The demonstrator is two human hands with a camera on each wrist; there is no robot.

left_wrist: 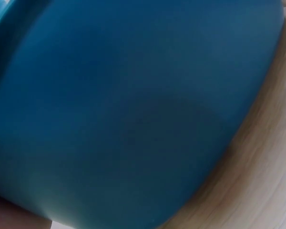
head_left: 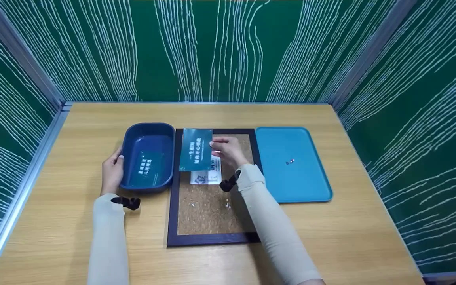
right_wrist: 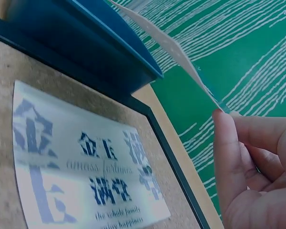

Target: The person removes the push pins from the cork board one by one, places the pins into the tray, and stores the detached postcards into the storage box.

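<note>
My right hand (head_left: 230, 151) pinches a green card (head_left: 195, 149) with white lettering by its right edge, thumb and fingertips on it. The card is held above a framed cork board (head_left: 208, 213). Beneath it, a white printed card (right_wrist: 90, 162) with dark characters lies on the cork, partly covered by the green one in the head view. My left hand (head_left: 112, 171) grips the left wall of a deep blue bin (head_left: 149, 127), thumb on the rim. Inside the bin lies another green card (head_left: 147, 169). The bin's side wall (left_wrist: 133, 114) fills most of the left wrist view.
To the board's right is a flat turquoise tray (head_left: 295, 178) holding a few tiny pins (head_left: 290, 161). Several clear pins (head_left: 228, 204) sit on the lower cork. Green walls (head_left: 236, 51) with white lines enclose the wooden table (head_left: 141, 257) at the back and sides.
</note>
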